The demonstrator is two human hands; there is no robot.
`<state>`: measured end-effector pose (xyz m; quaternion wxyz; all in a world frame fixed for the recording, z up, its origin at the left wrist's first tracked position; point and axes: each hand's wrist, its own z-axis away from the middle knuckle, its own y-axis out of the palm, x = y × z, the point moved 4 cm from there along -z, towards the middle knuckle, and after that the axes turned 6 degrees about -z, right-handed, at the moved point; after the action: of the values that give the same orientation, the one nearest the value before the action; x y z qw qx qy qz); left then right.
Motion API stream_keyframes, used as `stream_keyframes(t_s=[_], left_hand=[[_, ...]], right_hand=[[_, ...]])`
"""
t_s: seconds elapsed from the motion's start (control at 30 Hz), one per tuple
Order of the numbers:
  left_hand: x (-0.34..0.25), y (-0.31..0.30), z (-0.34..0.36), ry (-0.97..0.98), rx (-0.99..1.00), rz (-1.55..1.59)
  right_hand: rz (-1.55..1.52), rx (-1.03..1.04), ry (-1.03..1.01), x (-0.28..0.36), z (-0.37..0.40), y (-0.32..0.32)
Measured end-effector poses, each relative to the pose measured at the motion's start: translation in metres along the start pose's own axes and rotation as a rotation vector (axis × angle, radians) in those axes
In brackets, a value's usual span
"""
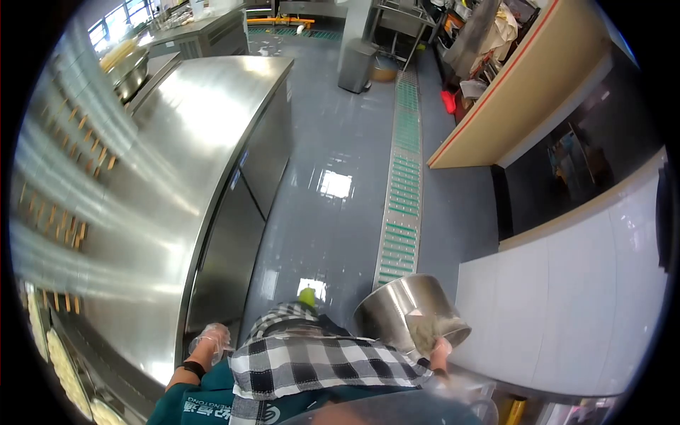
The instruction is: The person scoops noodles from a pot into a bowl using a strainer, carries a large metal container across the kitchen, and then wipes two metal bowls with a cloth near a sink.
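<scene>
A large stainless steel pot [400, 301] is at my right side, tilted above the floor drain, with dull marks on its wall. My right hand [440, 352] is closed at the pot's near rim, fingers wrapped over the edge. On the other side, my left hand [211, 341] in a clear plastic glove hangs beside the steel counter [234, 234], its fingers loosely apart and holding nothing. A black-and-white checked apron [312, 365] over a green shirt covers my front.
A grated drain [404, 177] runs along the shiny grey floor [333, 127]. Ahead stand a grey bin [358, 67] and a steel rack [400, 28]. White tiled wall [545, 304] borders my right. Trays of pale food [64, 368] sit at the lower left.
</scene>
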<state>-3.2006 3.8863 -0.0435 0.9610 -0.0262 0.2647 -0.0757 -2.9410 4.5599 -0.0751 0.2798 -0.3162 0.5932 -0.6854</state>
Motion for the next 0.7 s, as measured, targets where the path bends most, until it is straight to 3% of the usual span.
stream_keyframes(t_s=[0.07,0.2,0.23,0.27,0.3,0.37,0.4,0.43,0.47,0.5,0.57,0.6,0.63,0.67,0.7], left_hand=[[-0.069,0.024,-0.021,0.030,0.031,0.010],[-0.218,0.084,-0.055,0.104,0.120,0.018],[-0.216,0.080,-0.121,0.095,0.118,-0.106],[-0.243,0.092,-0.140,0.097,0.126,-0.116],[-0.271,0.105,-0.156,0.061,0.141,-0.058],[-0.316,0.132,-0.167,0.002,0.153,0.007],[-0.337,0.144,-0.167,0.058,0.096,-0.032],[-0.344,0.148,-0.186,0.086,0.065,-0.055],[-0.353,0.153,-0.204,0.114,0.033,-0.079],[-0.344,0.145,-0.238,0.492,0.187,-0.319],[-0.389,0.170,-0.255,0.853,0.351,-0.566],[-0.404,0.180,-0.243,0.359,0.218,-0.359],[-0.420,0.187,-0.240,-0.131,0.072,-0.147],[-0.424,0.201,-0.243,-0.150,0.066,-0.160],[-0.429,0.210,-0.249,-0.190,0.007,-0.174]], right_hand=[[0.057,-0.147,-0.018,0.014,-0.055,-0.013],[-0.058,-0.075,0.210,0.012,-0.167,0.003],[-0.280,-0.094,0.369,0.022,-0.199,0.004],[-0.502,-0.118,0.520,0.029,-0.231,0.004],[-0.502,-0.123,0.529,0.034,-0.264,0.005],[0.033,0.062,0.153,0.051,-0.332,-0.004],[0.036,0.079,0.164,0.044,-0.357,0.019],[-0.238,-0.003,0.286,0.051,-0.394,0.030],[-0.094,0.053,0.230,0.058,-0.424,0.038],[0.049,0.101,0.169,0.084,-0.455,0.029],[0.100,0.218,0.150,0.104,-0.525,0.053],[0.160,0.321,0.123,0.109,-0.539,0.072],[0.131,0.401,0.238,0.119,-0.568,0.094],[0.100,0.480,0.356,0.114,-0.589,0.114],[0.158,0.493,0.265,0.136,-0.615,0.107]])
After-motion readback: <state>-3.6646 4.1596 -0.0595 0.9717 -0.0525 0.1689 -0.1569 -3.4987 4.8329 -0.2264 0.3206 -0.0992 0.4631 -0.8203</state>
